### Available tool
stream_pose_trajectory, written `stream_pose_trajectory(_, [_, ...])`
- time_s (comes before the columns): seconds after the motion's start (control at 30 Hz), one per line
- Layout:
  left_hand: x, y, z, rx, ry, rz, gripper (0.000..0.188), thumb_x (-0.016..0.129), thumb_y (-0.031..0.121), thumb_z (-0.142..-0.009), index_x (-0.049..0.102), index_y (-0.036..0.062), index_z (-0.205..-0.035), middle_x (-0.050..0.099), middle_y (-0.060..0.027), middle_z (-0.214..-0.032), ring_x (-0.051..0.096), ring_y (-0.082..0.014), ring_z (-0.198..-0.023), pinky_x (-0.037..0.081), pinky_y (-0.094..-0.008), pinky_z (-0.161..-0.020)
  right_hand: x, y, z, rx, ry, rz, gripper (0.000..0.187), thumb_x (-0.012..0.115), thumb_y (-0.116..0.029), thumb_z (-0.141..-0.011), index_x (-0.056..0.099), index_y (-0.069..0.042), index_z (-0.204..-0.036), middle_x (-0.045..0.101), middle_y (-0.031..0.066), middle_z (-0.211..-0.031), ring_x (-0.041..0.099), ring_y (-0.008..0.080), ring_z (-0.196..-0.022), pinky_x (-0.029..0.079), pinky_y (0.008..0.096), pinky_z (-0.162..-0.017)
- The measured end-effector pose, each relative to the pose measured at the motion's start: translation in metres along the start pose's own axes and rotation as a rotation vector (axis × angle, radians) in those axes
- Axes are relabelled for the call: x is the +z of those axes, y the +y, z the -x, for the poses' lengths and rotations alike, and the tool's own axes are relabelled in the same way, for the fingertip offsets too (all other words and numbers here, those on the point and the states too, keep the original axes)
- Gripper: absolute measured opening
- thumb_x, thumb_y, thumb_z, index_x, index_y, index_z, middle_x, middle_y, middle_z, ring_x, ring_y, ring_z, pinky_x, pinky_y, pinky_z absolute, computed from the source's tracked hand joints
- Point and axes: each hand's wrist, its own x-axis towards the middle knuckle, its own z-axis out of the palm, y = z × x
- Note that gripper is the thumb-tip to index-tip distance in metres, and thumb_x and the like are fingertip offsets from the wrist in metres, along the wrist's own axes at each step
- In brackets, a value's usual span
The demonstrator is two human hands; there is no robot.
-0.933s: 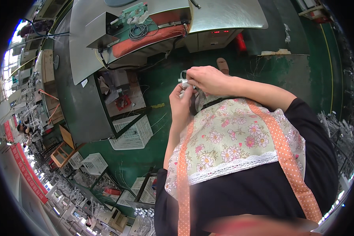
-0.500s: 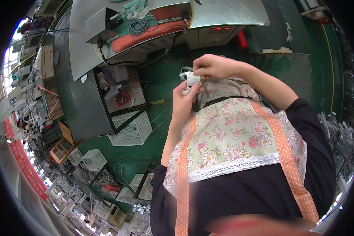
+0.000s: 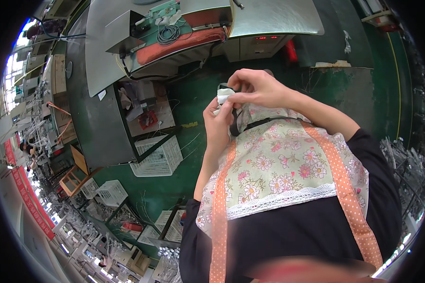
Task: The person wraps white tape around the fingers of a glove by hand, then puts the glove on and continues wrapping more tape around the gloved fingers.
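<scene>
In front of my apron, both hands meet at a small white piece [image 3: 225,93], soft-looking like folded cloth or tape; I cannot make out its exact kind. A thin greyish loop stands up from its far side. My left hand [image 3: 216,126] pinches it from below, thumb on the near side, and a bit of white shows by the fingers. My right hand [image 3: 262,88] is at its right edge, thumb pressed on the piece and fingers curled above it, partly hidden. Something dark, like a strap, hangs just below the hands.
Ahead stands a metal-topped workbench [image 3: 278,18] with a red padded edge [image 3: 179,45] and a coiled grey cable [image 3: 167,34]. To the left are a dark table [image 3: 97,129] and a white plastic crate [image 3: 158,160] on the green floor. More crates [image 3: 112,192] stand lower left.
My right hand has shifted slightly left and its fingers have spread from a tight pinch, the thumb now on the piece. My left hand has moved slightly left. The white piece has turned.
</scene>
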Motion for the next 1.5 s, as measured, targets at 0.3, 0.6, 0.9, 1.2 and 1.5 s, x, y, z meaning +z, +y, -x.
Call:
stream_pose_trajectory(0.3, [-0.002,0.0,0.003,-0.055,-0.053,-0.041,0.015,0.061,0.013,-0.092,0.064,0.0012,-0.1,0.065,-0.0027,-0.074,0.034,-0.0008,-0.046,0.027,-0.0195,-0.047,-0.004,0.009,-0.005,-0.137,-0.074,0.247,0.012,0.064,-0.008,-0.086,0.06,0.003,-0.087,0.062,0.0098,-0.072,0.057,0.0161,-0.066,0.047,0.0303,-0.063])
stream_pose_trajectory(0.6, [-0.01,0.009,0.009,-0.155,-0.23,0.005,0.018,0.059,0.014,-0.092,0.062,-0.0012,-0.101,0.064,-0.0037,-0.072,0.034,-0.0011,-0.045,0.027,-0.0185,-0.045,-0.042,0.015,-0.009,0.256,-0.524,-0.386,0.041,0.051,-0.038,-0.099,0.065,-0.001,-0.106,0.062,0.0021,-0.094,0.058,0.011,-0.083,0.05,0.0262,-0.077])
stream_pose_trajectory(0.9, [0.003,0.014,0.002,-0.132,-0.229,-0.01,0.014,0.057,0.011,-0.092,0.061,-0.0013,-0.096,0.064,-0.0041,-0.075,0.034,-0.0011,-0.044,0.027,-0.0191,-0.045,-0.01,0.004,-0.003,0.091,-0.193,-0.045,0.031,0.059,-0.029,-0.094,0.062,0.0,-0.104,0.062,0.0063,-0.083,0.058,0.0133,-0.075,0.048,0.0293,-0.069])
stream_pose_trajectory(1.2, [0.034,0.011,-0.021,-0.135,-0.115,-0.026,0.024,0.056,0.026,-0.098,0.062,0.0036,-0.094,0.06,-0.0007,-0.073,0.039,-0.0012,-0.051,0.028,-0.0187,-0.047,-0.021,0.02,-0.002,-0.019,0.044,-0.203,0.02,0.059,-0.018,-0.095,0.059,0.001,-0.088,0.056,0.002,-0.07,0.051,0.0098,-0.065,0.044,0.0279,-0.059])
stream_pose_trajectory(1.5, [0.029,-0.006,-0.036,-0.336,0.016,-0.094,0.018,0.063,0.022,-0.093,0.06,0.0043,-0.094,0.047,0.0047,-0.066,0.034,-0.0036,-0.051,0.025,-0.0204,-0.048,-0.249,0.069,0.043,0.011,0.605,0.108,0.021,0.058,-0.027,-0.095,0.062,-0.007,-0.091,0.052,-0.0046,-0.071,0.045,0.0054,-0.06,0.038,0.0226,-0.053])
